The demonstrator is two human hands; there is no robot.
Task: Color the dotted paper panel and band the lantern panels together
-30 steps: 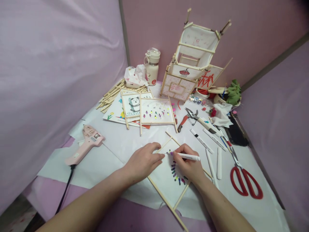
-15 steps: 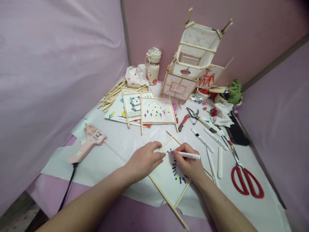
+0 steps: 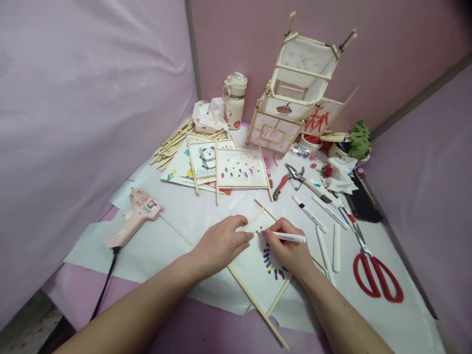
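My right hand (image 3: pixel 289 248) is closed around a white marker (image 3: pixel 291 237) with a purple tip. That tip meets, or hovers just over, the white sheet of a stick frame (image 3: pixel 250 275), beside a curved row of dark, purple, green and yellow dabs (image 3: pixel 270 265). Part of the row is hidden under the hand. My left hand (image 3: pixel 224 243) rests on the left side of the same frame, fingers stretched out and apart, thumb near the marker tip. The frame lies turned cornerwise on the table's white cover.
A pink glue gun (image 3: pixel 136 216) lies left. Behind are framed drawings (image 3: pixel 243 169), thin sticks (image 3: pixel 173 147), a bottle (image 3: pixel 235 101) and a tall stick structure (image 3: pixel 276 118). Red-handled scissors (image 3: pixel 378 278), pruning shears (image 3: pixel 287 179) and several markers (image 3: pixel 309 214) lie right.
The marker and both hands stay almost where they were. The whole view has shifted very slightly.
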